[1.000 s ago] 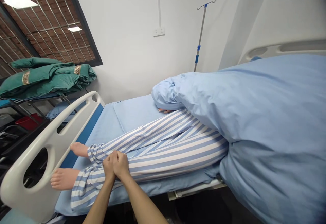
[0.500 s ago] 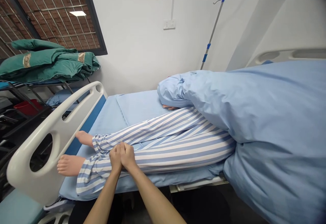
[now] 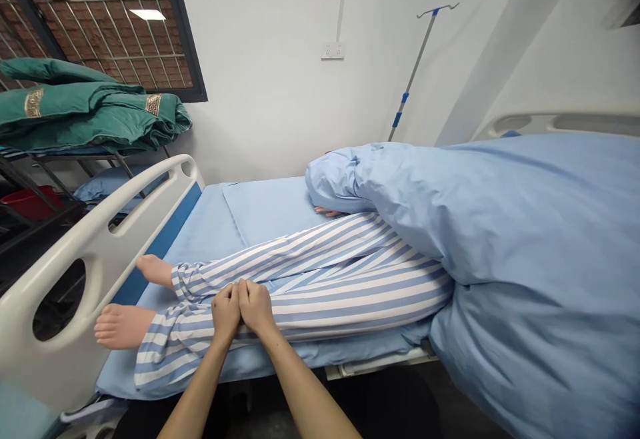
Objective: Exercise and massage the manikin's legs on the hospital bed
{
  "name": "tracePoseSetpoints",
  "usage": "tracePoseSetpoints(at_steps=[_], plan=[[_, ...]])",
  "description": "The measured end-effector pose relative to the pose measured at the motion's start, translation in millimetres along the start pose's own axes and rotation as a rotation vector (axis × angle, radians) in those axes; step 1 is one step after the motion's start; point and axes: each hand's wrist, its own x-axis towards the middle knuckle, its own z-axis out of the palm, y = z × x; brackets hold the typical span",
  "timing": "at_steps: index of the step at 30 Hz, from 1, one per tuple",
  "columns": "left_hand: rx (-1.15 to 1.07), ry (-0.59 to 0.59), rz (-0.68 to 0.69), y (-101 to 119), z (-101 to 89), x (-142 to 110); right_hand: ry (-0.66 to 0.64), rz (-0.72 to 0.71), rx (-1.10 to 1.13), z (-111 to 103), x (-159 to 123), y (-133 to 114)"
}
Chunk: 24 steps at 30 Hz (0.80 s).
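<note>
Here, the left hand (image 3: pixel 226 312) and right hand (image 3: pixel 256 307) lie open side by side, fingers together, on blue-striped pyjama trousers (image 3: pixel 350 299) at six o'clock, an even, flat contact, bare feet (image 3: pixel 123 326) near the white bed footboard (image 3: pixel 65 366) at eight o'clock

Hands (image 3: pixel 243 309) slightly higher up the striped pajama legs (image 3: pixel 350 286) than a moment ago.

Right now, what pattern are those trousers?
The trousers are blue-and-white striped, best in the head view.
</note>
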Motion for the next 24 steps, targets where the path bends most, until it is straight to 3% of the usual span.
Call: tracePoseSetpoints(at_steps=[7, 10, 14, 19, 24], plan=[[-0.32, -0.207, -0.106, 26.0, 8.0, 13.1, 0.117, 0.07, 0.375, -2.8, 7.3, 6.3], [-0.436, -0.113, -0.167, 29.9, 15.3, 9.5, 0.13, 0.084, 0.449, -3.3, 7.7, 7.8], [-0.348, 0.023, -0.072, 22.2, 22.7, -0.9, 0.134, 0.087, 0.426, -1.8, 5.7, 7.5], [-0.207, 0.025, -0.005, 17.1, 22.9, -4.5, 0.112, 0.088, 0.372, -3.1, 6.5, 5.9], [-0.172, -0.022, 0.021, 19.8, 22.1, -5.7, -0.023, 0.049, 0.107, -25.3, 10.3, 4.9]])
